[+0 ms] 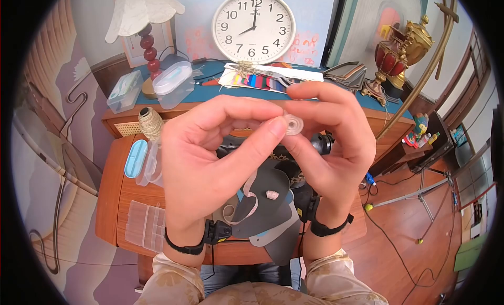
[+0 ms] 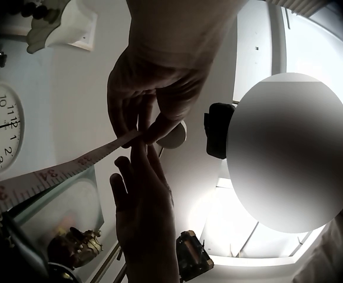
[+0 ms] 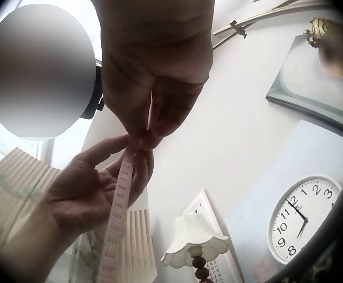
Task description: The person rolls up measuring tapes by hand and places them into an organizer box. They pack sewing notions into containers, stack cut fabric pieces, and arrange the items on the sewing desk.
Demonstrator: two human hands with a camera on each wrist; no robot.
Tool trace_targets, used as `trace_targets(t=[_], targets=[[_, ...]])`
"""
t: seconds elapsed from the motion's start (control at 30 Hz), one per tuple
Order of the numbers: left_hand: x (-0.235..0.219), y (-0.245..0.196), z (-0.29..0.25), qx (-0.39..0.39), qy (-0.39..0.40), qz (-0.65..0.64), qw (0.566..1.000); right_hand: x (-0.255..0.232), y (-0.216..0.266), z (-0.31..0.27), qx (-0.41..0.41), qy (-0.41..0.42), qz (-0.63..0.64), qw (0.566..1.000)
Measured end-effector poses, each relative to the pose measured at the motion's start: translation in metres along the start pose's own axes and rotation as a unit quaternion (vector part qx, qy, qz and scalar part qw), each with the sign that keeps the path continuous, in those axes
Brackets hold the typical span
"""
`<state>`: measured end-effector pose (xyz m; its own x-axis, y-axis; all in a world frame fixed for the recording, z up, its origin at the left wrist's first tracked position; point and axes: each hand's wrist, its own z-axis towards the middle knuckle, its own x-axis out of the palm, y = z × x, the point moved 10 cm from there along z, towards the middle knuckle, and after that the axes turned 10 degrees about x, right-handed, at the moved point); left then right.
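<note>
A soft tape measure [image 1: 293, 125] is rolled into a small pale coil at its upper part. My left hand [image 1: 210, 152] pinches the coil between thumb and forefinger. From the other side, my right hand [image 1: 333, 139] pinches it too, thumb below and forefinger above. Printed numbers show on the tape [image 2: 48, 177] running away from the fingers in the left wrist view, and on the length [image 3: 117, 206] hanging down in the right wrist view. Below the hands, a curved stretch of tape [image 1: 251, 202] and a small pinkish roll [image 1: 272, 194] lie over dark grey sheets [image 1: 262, 221].
A black sewing machine [image 1: 231, 145] stands behind the hands, partly hidden. On the wooden table's left are a twine cone [image 1: 150, 123], a blue case [image 1: 136, 159] and a clear plastic box [image 1: 144, 225]. A clock [image 1: 254, 26], lamp [image 1: 144, 13] and scissors [image 1: 273, 74] are at the back.
</note>
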<state>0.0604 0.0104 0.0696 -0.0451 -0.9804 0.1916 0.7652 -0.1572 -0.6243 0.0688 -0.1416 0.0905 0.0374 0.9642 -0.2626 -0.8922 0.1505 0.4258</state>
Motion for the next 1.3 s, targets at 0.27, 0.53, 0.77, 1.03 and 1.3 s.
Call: trace_targets(t=[0.27,0.53,0.77,1.03,1.3], targets=[[-0.004,0.001,0.001,0.009,0.001,0.002,1.000,0.006,0.007,0.007,0.013,0.010,-0.008,1.000],[0.000,0.000,-0.001,0.001,0.000,-0.009,1.000,-0.001,0.000,0.005,0.067,-0.036,0.039,0.996],[-0.003,-0.001,0.000,0.011,-0.001,0.000,1.000,-0.001,0.002,0.002,0.012,-0.012,0.006,1.000],[-0.006,0.001,0.001,0.012,-0.001,0.005,1.000,0.003,0.003,0.009,0.046,0.003,0.009,0.999],[0.001,0.000,0.000,-0.002,0.000,-0.011,1.000,-0.001,-0.003,0.003,0.073,-0.024,0.043,0.996]])
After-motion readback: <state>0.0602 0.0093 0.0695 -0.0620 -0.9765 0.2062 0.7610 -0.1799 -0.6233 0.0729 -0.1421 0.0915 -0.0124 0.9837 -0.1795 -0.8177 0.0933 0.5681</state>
